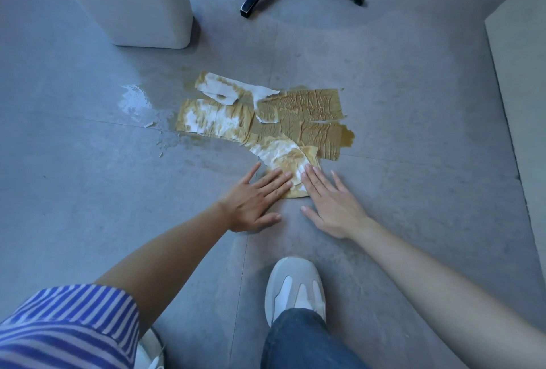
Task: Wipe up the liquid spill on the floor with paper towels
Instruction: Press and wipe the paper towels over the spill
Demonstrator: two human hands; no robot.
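While left hand and right hand press flat, fingers straight; paper towels lie tan, soaked, wrinkled

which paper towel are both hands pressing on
The nearest paper towel, part white part brown, under fingers of the left hand and right hand; the other towels lie farther off, untouched.
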